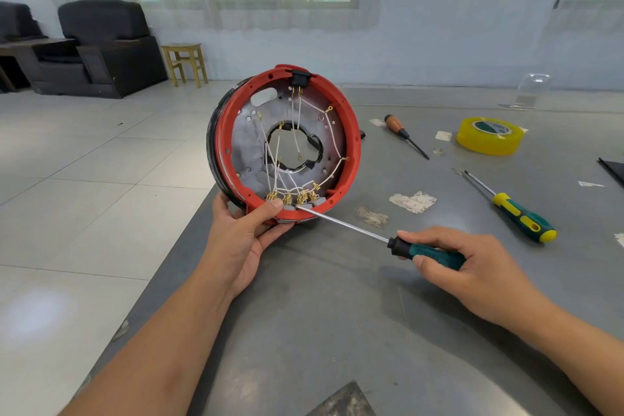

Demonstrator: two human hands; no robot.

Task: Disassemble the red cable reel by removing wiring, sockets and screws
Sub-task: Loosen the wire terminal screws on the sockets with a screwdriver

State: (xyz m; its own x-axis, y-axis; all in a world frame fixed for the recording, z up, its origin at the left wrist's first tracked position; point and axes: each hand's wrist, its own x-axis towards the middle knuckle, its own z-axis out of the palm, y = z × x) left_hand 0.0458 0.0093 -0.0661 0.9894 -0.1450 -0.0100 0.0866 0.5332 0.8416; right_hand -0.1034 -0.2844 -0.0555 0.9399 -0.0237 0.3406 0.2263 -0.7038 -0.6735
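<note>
- Red plastic cable reel (353, 132): stood on edge at the centre of the frame, open side toward the camera, lower rim at the near-left corner of the grey table (337, 331). Bare metal backplate with a round centre hole.
- White wires (332, 142): thin and slack, strung across the backplate; several loose ends carried brass ring terminals. Judged soft and easily snagged.
- Brass spade connectors (293, 196): clustered at the bottom of the rim on grey socket parts. Judged small, bendable and fragile.
- Black switch block (300, 78): seated at the top of the rim, wires attached.
- Left hand (243, 233): gripped the reel's lower rim, thumb pressed beside the connectors.
- Right hand (472, 267): closed around the teal-handled screwdriver (429, 252), whose tip reached the connector cluster.
- Handling: shell judged stiff and light; best held by the rim, never by the wiring.
- Spare items, right of frame: wooden-handled screwdriver (403, 133), green-and-yellow screwdriver (516, 213), yellow tape roll (488, 137).
</note>
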